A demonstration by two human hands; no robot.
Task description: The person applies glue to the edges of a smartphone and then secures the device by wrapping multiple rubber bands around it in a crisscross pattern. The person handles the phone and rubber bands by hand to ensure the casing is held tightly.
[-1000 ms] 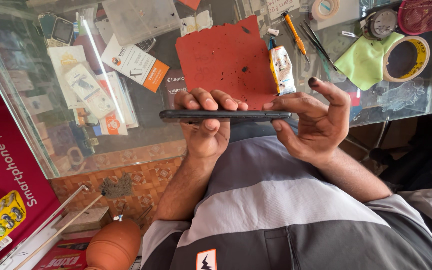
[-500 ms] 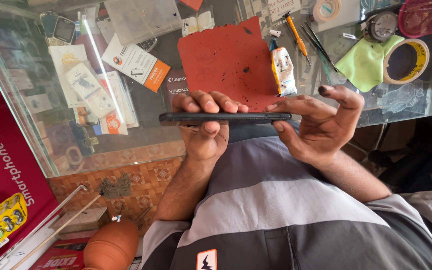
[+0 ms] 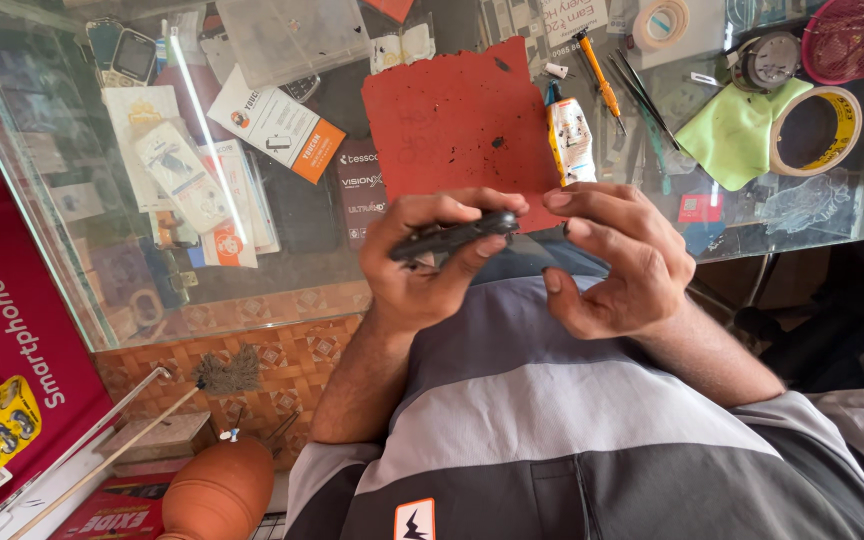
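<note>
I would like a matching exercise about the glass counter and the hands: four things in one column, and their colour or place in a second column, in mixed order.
Things:
1. mat
2. cloth
3. screwdriver
4. phone

Colour or place:
A. black, gripped in the left hand
B. red, flat on the glass counter
C. orange handle, lying right of the glue tube
D. light green, beside the yellow tape roll

Pairs: 1-B, 2-D, 3-C, 4-A
</note>
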